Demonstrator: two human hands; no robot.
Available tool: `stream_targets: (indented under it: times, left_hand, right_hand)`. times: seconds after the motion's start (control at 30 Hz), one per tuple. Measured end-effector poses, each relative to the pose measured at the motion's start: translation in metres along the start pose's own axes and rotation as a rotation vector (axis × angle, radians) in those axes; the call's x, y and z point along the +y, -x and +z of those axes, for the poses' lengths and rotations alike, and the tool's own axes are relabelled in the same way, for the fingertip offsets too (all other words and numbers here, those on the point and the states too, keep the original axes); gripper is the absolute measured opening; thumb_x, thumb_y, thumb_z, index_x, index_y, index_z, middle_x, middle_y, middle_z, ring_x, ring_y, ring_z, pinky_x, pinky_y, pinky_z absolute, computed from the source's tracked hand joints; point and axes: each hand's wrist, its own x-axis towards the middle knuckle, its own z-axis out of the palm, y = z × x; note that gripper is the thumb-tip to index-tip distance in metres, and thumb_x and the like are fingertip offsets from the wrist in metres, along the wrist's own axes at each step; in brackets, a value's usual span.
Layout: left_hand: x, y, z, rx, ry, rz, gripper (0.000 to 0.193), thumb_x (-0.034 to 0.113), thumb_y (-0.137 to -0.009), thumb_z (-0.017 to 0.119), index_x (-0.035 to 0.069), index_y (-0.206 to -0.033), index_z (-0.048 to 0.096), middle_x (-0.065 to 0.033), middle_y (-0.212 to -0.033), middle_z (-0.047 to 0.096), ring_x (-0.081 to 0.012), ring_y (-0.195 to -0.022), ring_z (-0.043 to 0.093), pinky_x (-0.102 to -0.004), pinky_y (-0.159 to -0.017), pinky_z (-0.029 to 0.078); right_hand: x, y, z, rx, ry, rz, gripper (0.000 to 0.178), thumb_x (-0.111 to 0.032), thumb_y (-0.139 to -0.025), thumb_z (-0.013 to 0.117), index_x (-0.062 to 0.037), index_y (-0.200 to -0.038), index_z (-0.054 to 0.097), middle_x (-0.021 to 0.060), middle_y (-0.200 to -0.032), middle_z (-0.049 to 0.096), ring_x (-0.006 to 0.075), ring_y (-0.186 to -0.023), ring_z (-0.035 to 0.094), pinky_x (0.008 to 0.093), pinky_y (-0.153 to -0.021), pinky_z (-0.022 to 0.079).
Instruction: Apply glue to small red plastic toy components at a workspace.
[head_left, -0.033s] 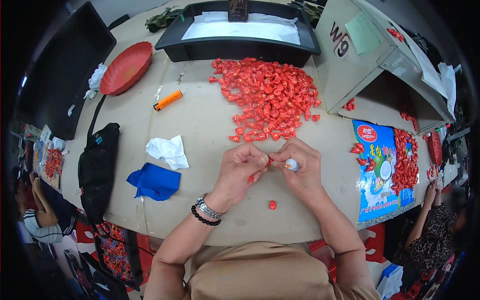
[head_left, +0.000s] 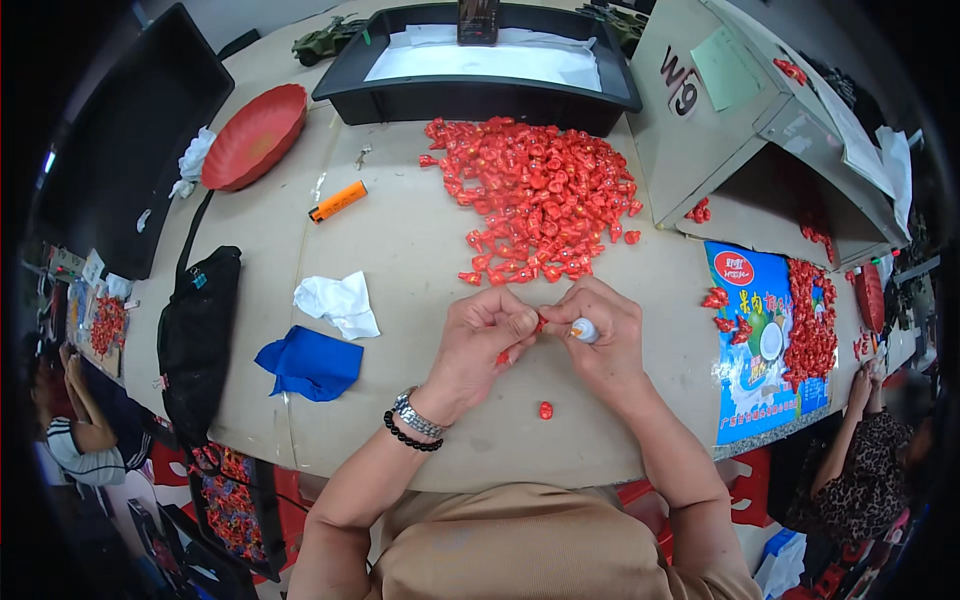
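My left hand [head_left: 478, 345] is closed, thumb and forefinger pinching a small red plastic piece [head_left: 541, 323], mostly hidden by the fingertips. A second red piece [head_left: 502, 358] peeks out under the curled fingers of that hand. Against it, my right hand [head_left: 607, 345] is closed around a small white bottle [head_left: 584, 331] with an orange tip, its fingertips meeting the pinched piece. One loose red piece [head_left: 546, 410] lies on the table between my forearms. Just beyond both hands spreads a large pile of glossy red pieces [head_left: 540, 200].
A black tray [head_left: 470, 97] lined with white paper stands behind the pile. On the left lie an orange cylinder [head_left: 338, 201], white tissue [head_left: 340, 305], blue cloth [head_left: 310, 363], black bag [head_left: 200, 330] and red dish [head_left: 255, 137]. A grey box [head_left: 720, 110] and blue printed sheet [head_left: 745, 400] occupy the right.
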Motion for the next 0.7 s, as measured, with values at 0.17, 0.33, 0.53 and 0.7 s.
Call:
stream_targets:
  times: [0.17, 0.33, 0.53, 0.7]
  left_hand:
    - [-0.0003, 0.0001, -0.0005, -0.02, 0.021, -0.005, 0.011, 0.01, -0.09, 0.062, 0.003, -0.083, 0.059, -0.0045, -0.068, 0.059, -0.0065, -0.05, 0.046, -0.0182, -0.039, 0.027]
    - [0.002, 0.0016, 0.0009, 0.008, 0.002, -0.032, 0.011, 0.011, -0.09, 0.062, 0.003, -0.083, 0.059, -0.0036, -0.067, 0.057, -0.0063, -0.05, 0.046, -0.0183, -0.039, 0.026]
    - [0.0017, 0.0019, 0.0021, -0.004, -0.016, -0.017, 0.01, 0.01, -0.091, 0.061, 0.004, -0.084, 0.058, 0.0008, -0.064, 0.055, -0.0026, -0.05, 0.041, -0.0188, -0.043, 0.028]
    - [0.0001, 0.0021, 0.0015, 0.007, -0.017, -0.025, 0.01, 0.009, -0.091, 0.061, 0.004, -0.084, 0.058, 0.001, -0.063, 0.054, -0.0024, -0.05, 0.04, -0.0189, -0.043, 0.027]
  right_hand:
    - [0.0014, -0.0018, -0.0012, -0.021, 0.013, 0.009, 0.021, 0.015, -0.062, 0.066, -0.0004, -0.075, 0.058, 0.0098, -0.067, 0.054, 0.0247, -0.061, 0.057, 0.0327, -0.053, 0.044]
    - [0.0015, -0.0006, -0.0005, -0.018, -0.006, 0.007, 0.021, 0.015, -0.062, 0.066, -0.0007, -0.075, 0.058, 0.0095, -0.067, 0.054, 0.0241, -0.06, 0.057, 0.0323, -0.053, 0.044]
    - [0.0023, -0.0001, -0.0006, -0.017, 0.01, -0.007, 0.021, 0.015, -0.062, 0.065, -0.0003, -0.075, 0.059, 0.0096, -0.066, 0.053, 0.0234, -0.059, 0.056, 0.0318, -0.052, 0.043]
    - [0.0023, 0.0014, -0.0005, -0.012, 0.017, 0.012, 0.019, 0.015, -0.062, 0.065, 0.0004, -0.073, 0.059, 0.0098, -0.066, 0.052, 0.0232, -0.058, 0.055, 0.0316, -0.051, 0.042]
